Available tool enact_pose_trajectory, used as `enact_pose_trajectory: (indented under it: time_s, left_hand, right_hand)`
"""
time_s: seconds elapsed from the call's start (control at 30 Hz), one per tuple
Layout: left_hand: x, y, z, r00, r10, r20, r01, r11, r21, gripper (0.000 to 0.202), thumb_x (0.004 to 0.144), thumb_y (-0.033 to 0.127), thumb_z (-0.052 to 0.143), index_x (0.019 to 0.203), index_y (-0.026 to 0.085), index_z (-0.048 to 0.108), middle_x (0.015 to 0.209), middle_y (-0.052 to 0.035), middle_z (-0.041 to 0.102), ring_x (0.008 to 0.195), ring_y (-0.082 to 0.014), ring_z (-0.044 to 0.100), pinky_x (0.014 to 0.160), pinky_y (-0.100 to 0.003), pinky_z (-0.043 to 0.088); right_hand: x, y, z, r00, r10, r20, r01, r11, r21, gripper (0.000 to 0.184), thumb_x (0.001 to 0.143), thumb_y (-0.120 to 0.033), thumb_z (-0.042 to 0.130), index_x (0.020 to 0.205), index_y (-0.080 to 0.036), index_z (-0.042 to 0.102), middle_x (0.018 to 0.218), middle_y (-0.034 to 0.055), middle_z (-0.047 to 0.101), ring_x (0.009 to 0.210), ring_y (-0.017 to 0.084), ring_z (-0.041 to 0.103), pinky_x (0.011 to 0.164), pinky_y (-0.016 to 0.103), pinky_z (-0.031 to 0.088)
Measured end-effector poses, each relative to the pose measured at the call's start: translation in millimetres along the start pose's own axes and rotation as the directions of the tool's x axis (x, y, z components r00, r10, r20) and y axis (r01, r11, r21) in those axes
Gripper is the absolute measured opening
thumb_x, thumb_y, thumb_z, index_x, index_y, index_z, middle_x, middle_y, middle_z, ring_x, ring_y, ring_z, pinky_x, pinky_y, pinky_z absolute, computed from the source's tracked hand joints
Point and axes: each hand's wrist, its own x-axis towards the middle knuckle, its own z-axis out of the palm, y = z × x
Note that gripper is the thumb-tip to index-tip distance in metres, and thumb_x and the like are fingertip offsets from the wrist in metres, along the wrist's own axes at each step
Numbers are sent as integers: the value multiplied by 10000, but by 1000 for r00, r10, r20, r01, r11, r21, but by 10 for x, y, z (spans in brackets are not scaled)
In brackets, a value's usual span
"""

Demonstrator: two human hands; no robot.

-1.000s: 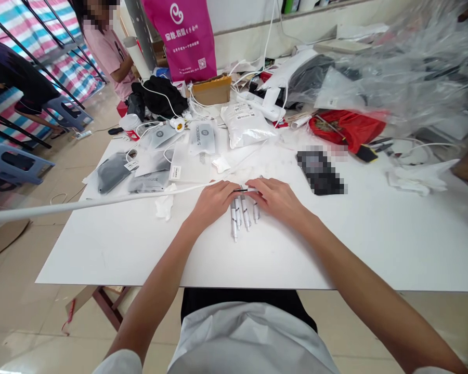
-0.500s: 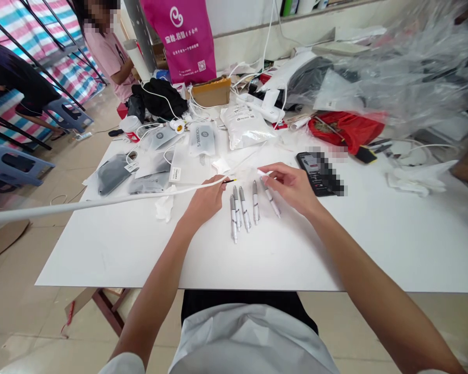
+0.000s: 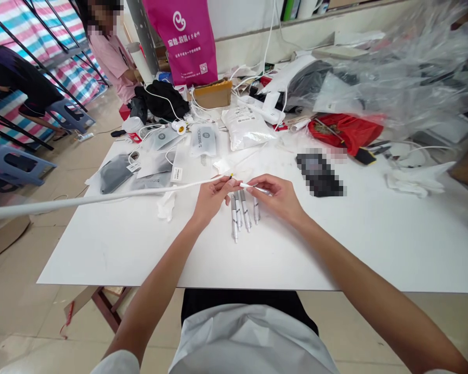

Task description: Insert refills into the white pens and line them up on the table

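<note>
My left hand (image 3: 210, 196) is closed, pinching a thin dark stick with a yellow tip (image 3: 231, 177) that looks like a pen refill; most of it is hidden by the fingers. Close beside it, my right hand (image 3: 280, 196) is shut on a slim white and silver pen (image 3: 262, 190), held nearly level with its white end toward the left fingertips. Whether that end touches the left fingers I cannot tell. Beneath and between both hands, several silver-and-white pens (image 3: 245, 215) lie side by side on the white table (image 3: 281, 254), their upper ends partly covered by the hands.
A white cable (image 3: 101, 202) crosses from the left edge to my left hand. Packaged pouches (image 3: 117, 172) lie left, a phone (image 3: 320, 174) right. Behind are a white parcel (image 3: 247, 127), a red bag (image 3: 351, 130) and plastic wrap (image 3: 405, 83). Two people are at the far left.
My right hand has moved left, and the rightmost pen is off the table and in its fingers. The left hand has turned slightly and shifted right, still pinching the dark stick.
</note>
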Motion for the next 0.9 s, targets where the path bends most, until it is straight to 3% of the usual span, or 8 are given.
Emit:
enact_pose_trajectory:
  time_s: [0.23, 0.47, 0.6, 0.77, 0.9]
  left_hand:
    - [-29, 10, 50, 994, -93, -54, 88, 992, -92, 441, 815, 520, 900, 966, 149, 715, 1143, -156, 821, 1172, -391, 777, 602, -289, 584]
    - [-45, 12, 59, 988, -154, -17, 153, 986, -66, 443, 776, 542, 910, 957, 164, 766, 1147, -116, 817, 1256, -367, 721, 607, -290, 646]
    - [-55, 43, 50, 986, -166, -20, 165, 985, -45, 428, 787, 521, 906, 983, 162, 779, 1155, -113, 817, 1234, -352, 725, 638, -304, 658]
    - [-57, 73, 61, 989, -127, -78, 124, 991, -45, 453, 770, 505, 926, 993, 145, 765, 1146, -132, 825, 1192, -354, 747, 636, -305, 635]
    - [-49, 70, 42, 991, -119, -54, 117, 992, -37, 433, 817, 504, 895, 1001, 140, 750, 1197, -155, 816, 1184, -358, 763, 594, -270, 574]
  right_hand:
    - [-31, 23, 4, 973, -232, -21, 222, 951, -214, 99, 954, -333, 768, 1002, -247, 785, 983, 51, 792, 871, 219, 736, 778, 385, 583]
    - [-25, 50, -6, 871, -487, 67, 479, 811, -337, 65, 989, -203, 701, 980, -241, 753, 1011, 76, 771, 880, 215, 752, 769, 377, 611]
    - [-23, 57, -11, 856, -511, 82, 504, 789, -352, 83, 1003, -183, 680, 988, -237, 741, 1013, 79, 755, 881, 205, 744, 763, 364, 613]
    - [2, 95, -46, 872, -482, 84, 476, 793, -380, 79, 1017, -198, 662, 1016, -247, 724, 1039, 77, 766, 924, 221, 745, 801, 388, 612]
    - [30, 95, -81, 882, -468, 57, 451, 801, -394, 69, 1020, -227, 663, 1022, -247, 730, 1023, 75, 769, 920, 225, 745, 800, 390, 611]
